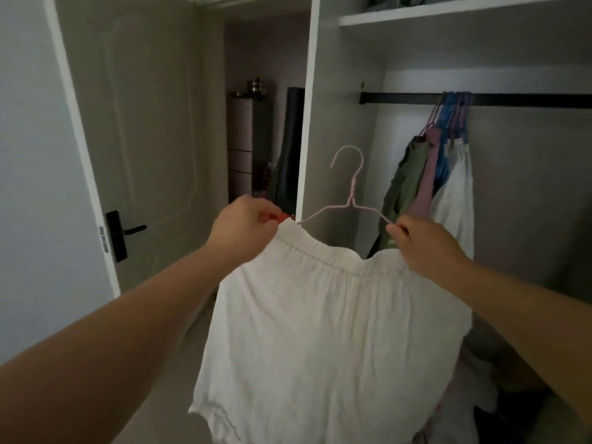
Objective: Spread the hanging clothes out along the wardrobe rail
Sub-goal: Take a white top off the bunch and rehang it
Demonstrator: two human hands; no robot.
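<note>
Both hands are busy w/ the same thing: left hand (pixel 245 224) pinches the left end of the white garment's (pixel 326 331) waistband, right hand (pixel 423 241) pinches the right end along w/ the pink hanger (pixel 350 200) arm; hook sticks up, free of any rail; the dark rail (pixel 512 100) is up and to the right, far side, running left-right, so right hand's nearer imo; bunched clothes (pixel 442 174) crowd one spot on it; bare rail on both sides, esp. between bunch and wardrobe's left wall.

Head-worn view, facing wardrobe rail (pixel 512 100), seemingly close
</note>
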